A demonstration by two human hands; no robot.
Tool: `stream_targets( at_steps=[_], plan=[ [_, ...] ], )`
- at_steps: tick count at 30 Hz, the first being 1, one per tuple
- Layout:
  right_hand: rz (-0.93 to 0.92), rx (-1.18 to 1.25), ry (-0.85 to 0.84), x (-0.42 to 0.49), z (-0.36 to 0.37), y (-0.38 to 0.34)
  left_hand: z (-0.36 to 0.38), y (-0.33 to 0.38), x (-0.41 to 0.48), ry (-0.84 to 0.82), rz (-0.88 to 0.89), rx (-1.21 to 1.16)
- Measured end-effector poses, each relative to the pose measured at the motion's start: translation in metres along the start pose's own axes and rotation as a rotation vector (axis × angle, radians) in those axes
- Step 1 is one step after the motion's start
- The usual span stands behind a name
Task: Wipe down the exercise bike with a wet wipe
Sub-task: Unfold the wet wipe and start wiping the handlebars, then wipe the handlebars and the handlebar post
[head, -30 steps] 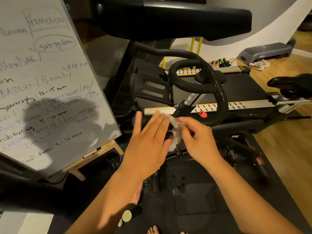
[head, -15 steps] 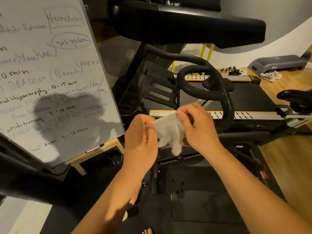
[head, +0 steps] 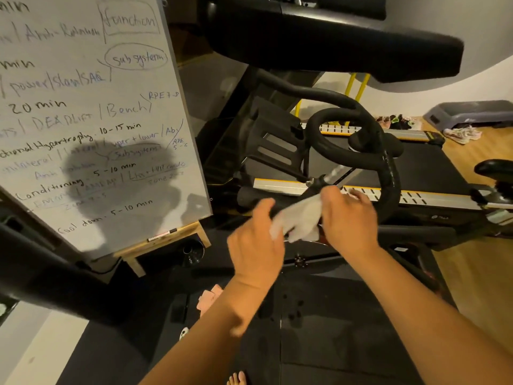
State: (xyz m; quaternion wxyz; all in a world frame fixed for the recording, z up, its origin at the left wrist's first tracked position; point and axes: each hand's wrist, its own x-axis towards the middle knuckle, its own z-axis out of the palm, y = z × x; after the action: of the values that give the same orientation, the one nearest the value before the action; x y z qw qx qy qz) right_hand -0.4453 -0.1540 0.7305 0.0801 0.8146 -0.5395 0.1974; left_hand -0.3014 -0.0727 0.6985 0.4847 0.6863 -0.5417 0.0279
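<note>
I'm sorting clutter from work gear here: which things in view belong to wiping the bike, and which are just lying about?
In the job: wet wipe, held between left hand and right hand; exercise bike handlebar.
Lying about: whiteboard, marker, shoes, step platform, treadmill.

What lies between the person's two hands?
A crumpled white wet wipe, held by the left hand and right hand, in the head view.

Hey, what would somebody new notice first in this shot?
The left hand and right hand hold a white wipe between them at centre, in front of the bike's black looped handlebar. A whiteboard of handwritten workout notes fills the left side.
</note>
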Motion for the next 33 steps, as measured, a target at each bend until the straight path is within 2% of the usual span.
stream_targets(
  at_steps=[2, 4, 6, 8, 9, 10, 12, 15, 18, 22, 25, 27, 30, 33],
  plan=[
    [0.095, 0.088, 0.027, -0.003, -0.009, 0.013, 0.011, 0.011, -0.010, -0.079, 0.148, 0.046],
    [0.279, 0.360, 0.146, -0.003, -0.020, 0.001, 0.014, 0.022, -0.016, -0.103, 0.140, -0.057],
    [0.329, 0.627, 0.193, 0.001, -0.025, -0.030, 0.002, 0.024, -0.009, 0.014, 0.087, -0.143],
    [0.241, 0.777, 0.149, 0.009, -0.022, -0.064, -0.016, 0.013, 0.004, 0.190, 0.102, -0.072],
    [0.179, 0.756, 0.086, 0.012, -0.016, -0.080, -0.023, 0.004, 0.010, 0.245, 0.096, -0.017],
    [0.129, 0.630, 0.040, 0.014, -0.011, -0.092, -0.024, -0.004, 0.012, 0.247, 0.055, -0.013],
    [0.078, 0.336, 0.092, 0.016, 0.000, -0.102, -0.016, -0.013, 0.005, 0.162, -0.040, -0.096],
    [0.008, 0.205, 0.151, 0.016, 0.009, -0.084, 0.004, -0.013, -0.013, -0.016, -0.162, -0.249],
    [-0.036, 0.088, 0.158, 0.013, 0.012, -0.044, 0.011, -0.009, -0.018, -0.066, -0.078, -0.240],
    [0.152, 0.122, 0.092, 0.001, -0.008, -0.006, -0.001, -0.007, -0.007, -0.028, 0.072, -0.197],
    [0.223, 0.370, 0.218, 0.022, -0.028, -0.025, -0.020, 0.001, 0.022, 0.033, 0.109, -0.126],
    [0.173, 0.478, 0.277, 0.035, -0.030, -0.053, -0.034, 0.001, 0.044, 0.061, 0.032, -0.062],
    [0.091, 0.388, 0.150, 0.036, -0.009, -0.080, -0.043, -0.007, 0.056, 0.042, -0.084, -0.005],
    [0.132, 0.260, 0.119, 0.032, 0.002, -0.051, -0.037, -0.006, 0.047, -0.008, 0.077, 0.178]
  ],
)
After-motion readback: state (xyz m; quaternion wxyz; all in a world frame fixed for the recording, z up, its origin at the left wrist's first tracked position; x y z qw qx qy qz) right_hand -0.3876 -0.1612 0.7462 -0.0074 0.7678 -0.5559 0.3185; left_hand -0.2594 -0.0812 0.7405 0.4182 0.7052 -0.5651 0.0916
